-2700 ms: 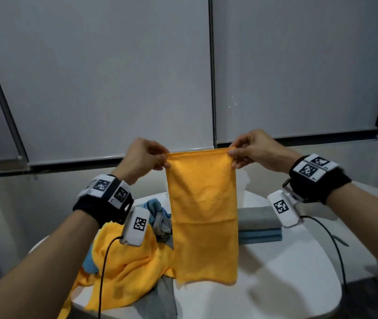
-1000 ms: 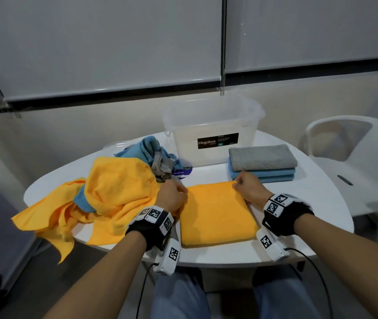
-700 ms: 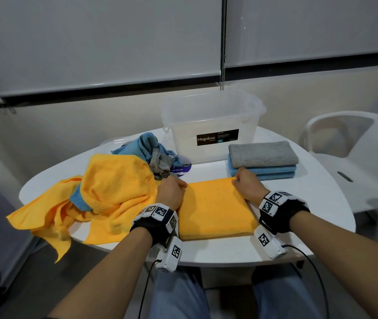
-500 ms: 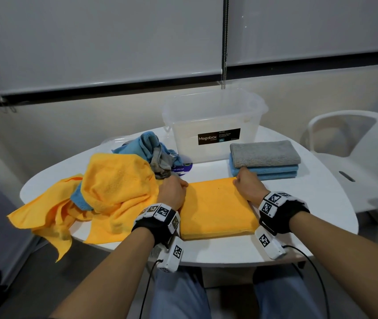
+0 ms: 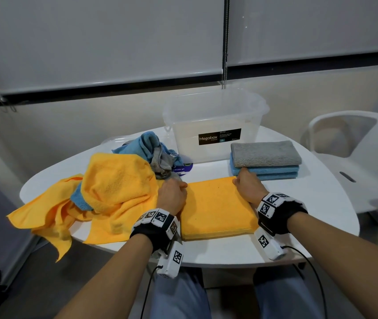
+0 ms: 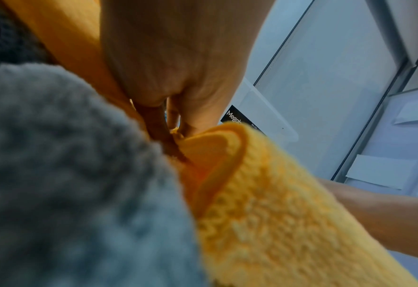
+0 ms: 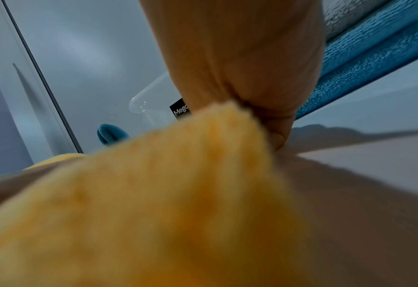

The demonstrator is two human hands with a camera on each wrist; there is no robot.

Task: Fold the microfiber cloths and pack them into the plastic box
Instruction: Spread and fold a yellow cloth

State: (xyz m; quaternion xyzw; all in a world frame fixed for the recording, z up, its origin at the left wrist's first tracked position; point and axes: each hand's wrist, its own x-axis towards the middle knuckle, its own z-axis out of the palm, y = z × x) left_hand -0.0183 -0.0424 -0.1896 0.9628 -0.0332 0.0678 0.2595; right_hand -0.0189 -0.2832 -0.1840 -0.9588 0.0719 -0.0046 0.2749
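Observation:
A folded orange cloth (image 5: 215, 208) lies flat on the white table (image 5: 316, 203) in front of me. My left hand (image 5: 171, 194) pinches its far left corner (image 6: 203, 147); my right hand (image 5: 245, 183) pinches its far right corner (image 7: 227, 116). Behind the cloth stands the clear plastic box (image 5: 213, 120) with a black Megabox label, and nothing shows through its walls. To the box's right sits a stack of folded cloths (image 5: 265, 160), grey on top of blue.
A heap of unfolded orange, blue and grey cloths (image 5: 114, 187) covers the table's left side and hangs over the edge. A white plastic chair (image 5: 353, 153) stands at the right. Window blinds (image 5: 114, 42) fill the wall behind.
The orange cloth, held up hanging in the air 2.7 s ago, now lies folded on the table. Over the last second both hands have stayed at its far corners.

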